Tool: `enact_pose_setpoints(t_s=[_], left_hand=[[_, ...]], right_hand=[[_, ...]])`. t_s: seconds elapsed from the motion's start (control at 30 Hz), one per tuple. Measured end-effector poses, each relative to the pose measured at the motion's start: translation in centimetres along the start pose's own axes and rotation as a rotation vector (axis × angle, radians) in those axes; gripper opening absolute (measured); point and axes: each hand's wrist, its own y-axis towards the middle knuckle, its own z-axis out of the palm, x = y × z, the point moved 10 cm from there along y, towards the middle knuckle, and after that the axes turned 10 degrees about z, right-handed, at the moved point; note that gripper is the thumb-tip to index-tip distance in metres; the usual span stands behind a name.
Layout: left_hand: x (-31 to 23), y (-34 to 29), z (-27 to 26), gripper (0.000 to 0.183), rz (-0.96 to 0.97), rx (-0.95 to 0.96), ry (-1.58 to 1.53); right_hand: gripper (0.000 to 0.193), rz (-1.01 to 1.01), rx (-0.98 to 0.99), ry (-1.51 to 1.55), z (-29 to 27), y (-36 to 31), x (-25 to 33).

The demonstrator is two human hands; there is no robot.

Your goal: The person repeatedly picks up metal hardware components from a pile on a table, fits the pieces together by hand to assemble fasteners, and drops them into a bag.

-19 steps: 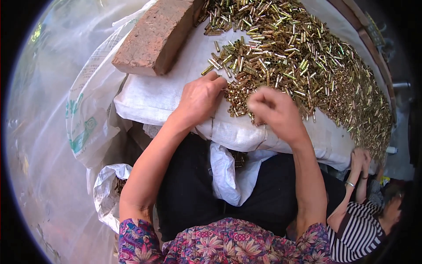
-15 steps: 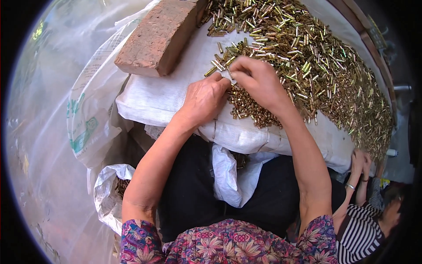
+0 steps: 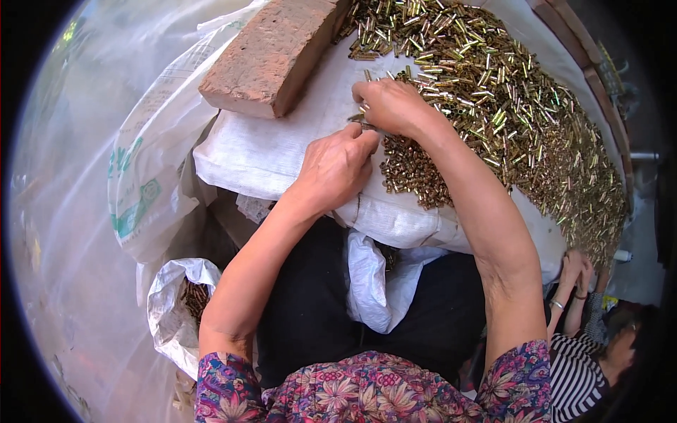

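My left hand (image 3: pixel 334 168) rests at the near edge of a white woven cloth (image 3: pixel 254 156), its fingers pinched together. A small dark metal tube (image 3: pixel 362 120) shows at its fingertips. Close above it, my right hand (image 3: pixel 392 106) is bent over with curled fingers at the left fringe of a pile of brass-coloured metal tubes (image 3: pixel 472 92); its fingertips are partly hidden, and I cannot make out what they hold. Just below my right wrist lies a heap of short, small metal pieces (image 3: pixel 416 176).
A red brick (image 3: pixel 271 60) lies on the cloth at the far left. Beside my left arm stands a white sack (image 3: pixel 166 310) with metal pieces inside. A white bag (image 3: pixel 370 296) hangs between my legs. At the right, another person's hands (image 3: pixel 577 266) touch the pile's edge.
My right hand has shifted left and away from me, over the tubes at the pile's edge. My left hand stays nearly in place. The whole view has shifted slightly.
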Motion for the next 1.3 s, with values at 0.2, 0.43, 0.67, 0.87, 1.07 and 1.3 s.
enact_pose_setpoints(t_s=[0.2,0.43,0.67,0.87,1.07,1.3], left_hand=[[0.5,-1.1,-1.3,0.015,-0.019,-0.074,-0.049],[2.7,-1.7,-1.8,0.012,-0.152,-0.182,-0.367],[2.0,-3.7,-0.5,0.008,-0.419,-0.237,-1.202],[-0.8,-3.5,0.7,0.011,-0.362,-0.246,-1.413],[-1.4,-3.7,0.9,0.011,-0.326,-0.227,-1.48],[-2.0,-4.0,1.3,0.013,-0.304,-0.243,-1.524]], right_hand=[[0.012,-0.086,-0.119,0.148,-0.5,-2.3,0.4],[0.012,0.036,-0.144,0.462,-1.2,-4.4,-1.8],[0.008,0.243,-0.055,1.421,-0.6,-8.9,-4.0],[0.007,0.273,-0.022,1.785,1.3,-13.0,-2.9],[0.007,0.231,0.0,1.84,1.0,-15.0,-2.5],[0.006,0.213,-0.098,1.846,1.0,-16.3,-2.3]])
